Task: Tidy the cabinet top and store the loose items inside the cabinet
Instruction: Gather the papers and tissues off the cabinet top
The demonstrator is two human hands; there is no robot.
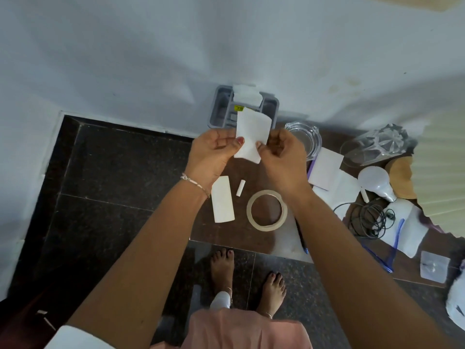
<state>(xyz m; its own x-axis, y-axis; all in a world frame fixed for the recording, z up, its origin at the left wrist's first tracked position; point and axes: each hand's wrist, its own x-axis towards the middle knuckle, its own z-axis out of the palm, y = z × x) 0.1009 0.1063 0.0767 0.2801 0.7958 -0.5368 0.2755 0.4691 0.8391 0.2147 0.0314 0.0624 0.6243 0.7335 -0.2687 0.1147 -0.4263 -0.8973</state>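
Observation:
Above the brown cabinet top point(226, 235) I hold a white slip of paper point(251, 137) between both hands. My left hand point(214, 154) pinches its left edge with the thumb. My right hand point(281, 157) pinches its lower right corner. Below my hands lie a long white paper strip point(222, 200), a small white cylinder point(240, 188) and a roll of beige tape point(266, 210). A grey organiser tray point(219, 109) with folded white paper in it stands against the wall behind the slip.
To the right lie a clear glass ashtray point(305, 139), a tipped clear jug point(377, 144), white papers point(327, 170), a white bulb point(375, 181), a tangled black cable point(370, 217), a blue pen point(398, 231) and a small plastic bag point(434, 267). A pleated lampshade point(442, 177) overhangs the right edge.

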